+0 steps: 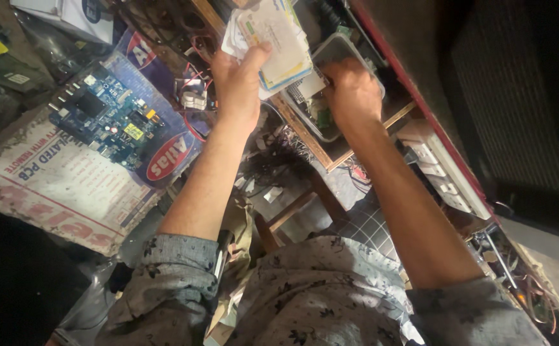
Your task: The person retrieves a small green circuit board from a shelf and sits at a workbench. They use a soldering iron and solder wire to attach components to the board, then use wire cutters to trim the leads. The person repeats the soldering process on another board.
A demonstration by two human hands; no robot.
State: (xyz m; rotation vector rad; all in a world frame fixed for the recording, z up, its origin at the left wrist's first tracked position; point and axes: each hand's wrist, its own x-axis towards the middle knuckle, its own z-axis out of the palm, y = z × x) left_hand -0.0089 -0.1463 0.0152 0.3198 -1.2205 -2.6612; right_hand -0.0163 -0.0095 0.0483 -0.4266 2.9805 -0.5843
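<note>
White and pale-yellow papers (276, 38), a loose stack of printed slips and envelopes, sit in the left hand (238, 86), which is raised toward the far side of the scene with the thumb pressed across the front of the stack and the fingers closed behind it. Just to the right, the right hand (353, 93) is curled into a loose fist inside a clear plastic tray (350, 45); its fingertips are tucked under, and whether they pinch anything cannot be told. The tray rests on a wooden shelf (331, 154) and holds small parts, one of them green. The lower edge of the papers overlaps the tray's left rim.

Well to the left lies a blue circuit board (109, 122) with a dark chip, a yellow part and metal connectors, resting on printed cardboard (61, 186) with red lettering. Between the board and the left hand, red and white wires (193, 96) tangle around a small white connector. At the right, a white power strip (443, 176) runs along a red-edged ledge. Near the camera, the person's grey floral shirt sleeves (170, 282) are rolled up above the elbows.
</note>
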